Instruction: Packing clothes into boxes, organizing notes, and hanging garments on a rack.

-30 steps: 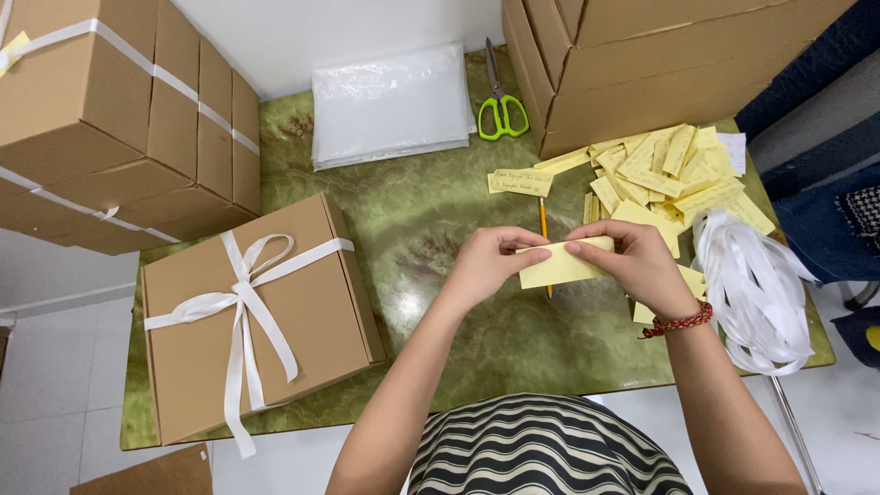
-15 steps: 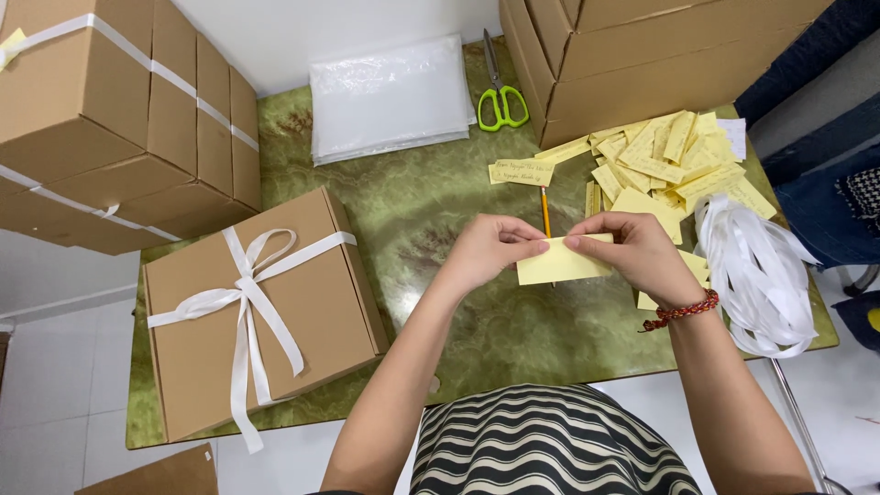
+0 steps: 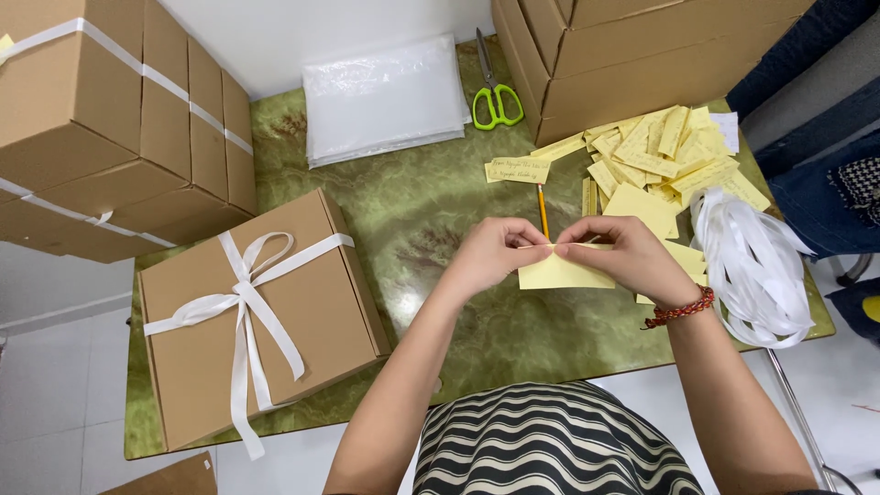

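My left hand [image 3: 490, 255] and my right hand [image 3: 623, 258] meet above the green marbled table [image 3: 412, 211]. Both pinch the top edge of a pale yellow paper sheet [image 3: 561, 274] that hangs between them. Fingertips of the two hands touch at the sheet's upper middle. A red beaded bracelet [image 3: 680, 309] sits on my right wrist. To the left lies a brown cardboard box tied with a white ribbon bow [image 3: 252, 307].
A pile of yellow paper slips [image 3: 655, 156] and a pencil [image 3: 543, 211] lie behind the hands. A bundle of white ribbon [image 3: 747, 266] is at the right edge. Green-handled scissors [image 3: 493, 92], clear plastic bags [image 3: 385, 96] and stacked cardboard boxes [image 3: 101, 119] stand at the back.
Both hands with the yellow sheet have shifted slightly up and left over the table. The fingertips have drawn together at the sheet's top edge.
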